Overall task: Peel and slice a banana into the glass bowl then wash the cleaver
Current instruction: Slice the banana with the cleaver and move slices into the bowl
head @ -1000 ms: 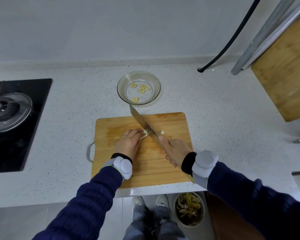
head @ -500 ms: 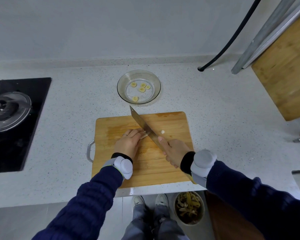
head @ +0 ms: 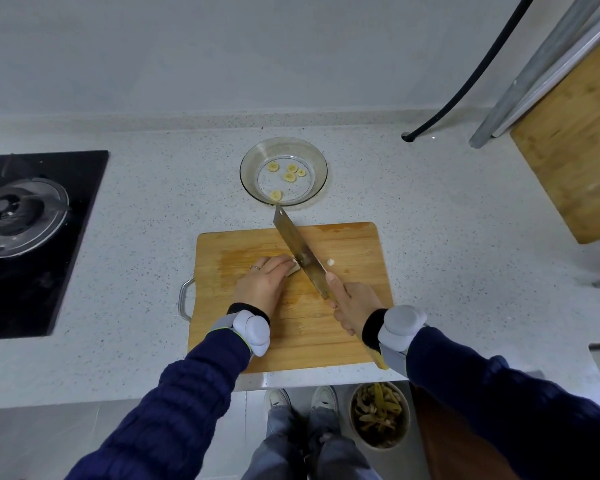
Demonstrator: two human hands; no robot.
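**A:** Wooden cutting board point(head: 354, 244) first. Where on it is the banana point(head: 292, 269)?

**B:** Near the board's middle, a pale stub. Most of it is hidden under the left hand point(head: 262, 284), whose fingers curl down over it and hold it. The cut end pokes out on the right, close against the blade.

**A:** And the cleaver point(head: 300, 254)?

**B:** Its long axis runs diagonally across the board. The tip points away from the person and leftward, past the board's far edge, near the glass bowl point(head: 317, 157) just beyond that edge. The handle points toward the board's near right corner, where the right hand point(head: 355, 306) wraps it, fingers closed around it.

**A:** Anything cut?

**B:** Five slices point(head: 289, 177) lie in the bowl. One small white bit point(head: 330, 261) sits on the board, just right of the blade.
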